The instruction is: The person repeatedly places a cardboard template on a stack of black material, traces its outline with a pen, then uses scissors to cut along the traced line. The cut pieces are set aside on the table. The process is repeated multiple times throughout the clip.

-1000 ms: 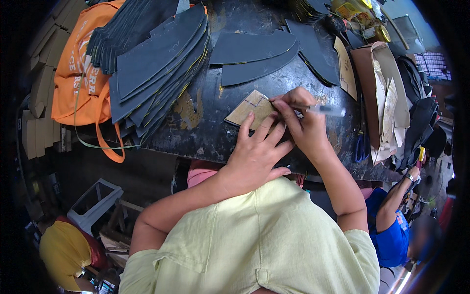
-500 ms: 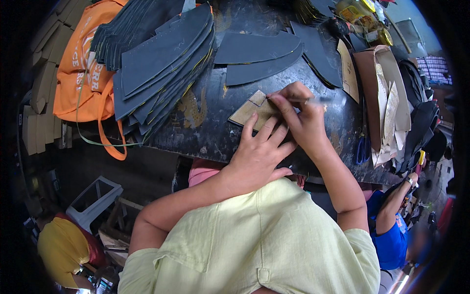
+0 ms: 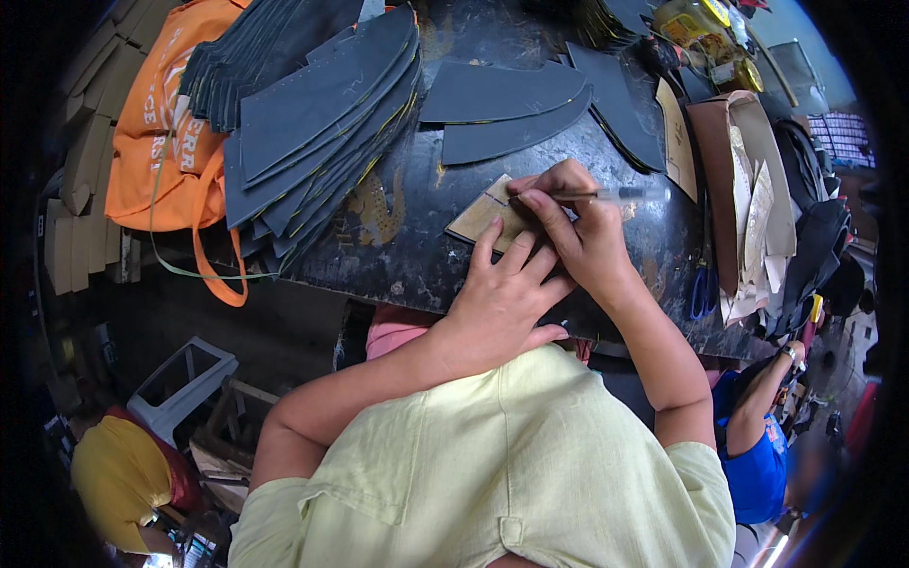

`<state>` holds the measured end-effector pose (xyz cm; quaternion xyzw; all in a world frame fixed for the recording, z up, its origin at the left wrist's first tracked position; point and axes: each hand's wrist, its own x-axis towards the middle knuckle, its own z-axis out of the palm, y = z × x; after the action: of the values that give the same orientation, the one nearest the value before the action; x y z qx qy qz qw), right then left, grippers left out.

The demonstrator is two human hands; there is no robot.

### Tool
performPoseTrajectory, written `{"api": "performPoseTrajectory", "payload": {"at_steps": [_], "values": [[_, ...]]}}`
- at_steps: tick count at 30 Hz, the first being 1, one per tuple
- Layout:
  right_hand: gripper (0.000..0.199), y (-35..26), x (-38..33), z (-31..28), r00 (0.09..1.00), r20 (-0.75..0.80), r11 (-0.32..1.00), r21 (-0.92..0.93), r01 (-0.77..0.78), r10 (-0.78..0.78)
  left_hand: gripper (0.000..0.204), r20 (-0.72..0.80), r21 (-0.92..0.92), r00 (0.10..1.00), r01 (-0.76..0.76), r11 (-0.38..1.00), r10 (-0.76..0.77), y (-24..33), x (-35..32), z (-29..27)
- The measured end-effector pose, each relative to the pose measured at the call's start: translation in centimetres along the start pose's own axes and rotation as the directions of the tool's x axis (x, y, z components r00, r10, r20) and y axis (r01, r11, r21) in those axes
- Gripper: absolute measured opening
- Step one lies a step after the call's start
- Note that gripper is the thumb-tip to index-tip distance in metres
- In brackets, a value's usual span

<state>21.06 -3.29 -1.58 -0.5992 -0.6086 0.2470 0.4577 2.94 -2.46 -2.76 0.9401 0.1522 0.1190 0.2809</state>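
So the workbench (image 3: 417,256) is a dark, scuffed slab. Lying on it: a fanned stack of dark cut pieces (image 3: 322,123) at left, two loose curved dark pieces (image 3: 507,104), a tan cardboard template (image 3: 483,220), blue scissors (image 3: 702,289) at right.

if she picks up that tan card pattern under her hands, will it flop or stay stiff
The tan card pattern probably stays fairly stiff: it lies flat with crisp straight edges under the left hand. It looks thin, so likely light and bendable if pinched hard. On the worn dark table it may slide easily, which may be why the hand presses it while the right hand uses a pen.
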Motion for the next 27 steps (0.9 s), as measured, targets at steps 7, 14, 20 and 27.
{"api": "performPoseTrajectory", "payload": {"at_steps": [7, 14, 20, 27], "values": [[0.016, 0.2, 0.2, -0.4, 0.997, 0.042, 0.992, -0.113, -0.063, 0.068, 0.07, -0.019, 0.004, 1.0, -0.013, 1.0, 0.013, 0.0, 0.0, 0.1], [0.018, -0.8, 0.3, -0.3, 0.988, 0.11, 0.994, -0.023, -0.108, 0.11, 0.075, -0.012, 0.02, 1.0, -0.027, 0.999, 0.028, -0.2, -0.1, 0.1], [0.015, -1.0, 0.8, 0.4, 0.991, 0.023, 0.989, 0.069, -0.131, 0.13, 0.073, -0.053, 0.01, 0.998, -0.038, 0.999, 0.038, -0.2, -0.2, 0.2], [0.017, -1.3, 1.0, 0.8, 0.997, 0.054, 0.998, -0.031, -0.051, 0.052, 0.071, -0.05, 0.018, 0.998, -0.048, 0.999, 0.049, -0.2, -0.2, 0.2]]}}
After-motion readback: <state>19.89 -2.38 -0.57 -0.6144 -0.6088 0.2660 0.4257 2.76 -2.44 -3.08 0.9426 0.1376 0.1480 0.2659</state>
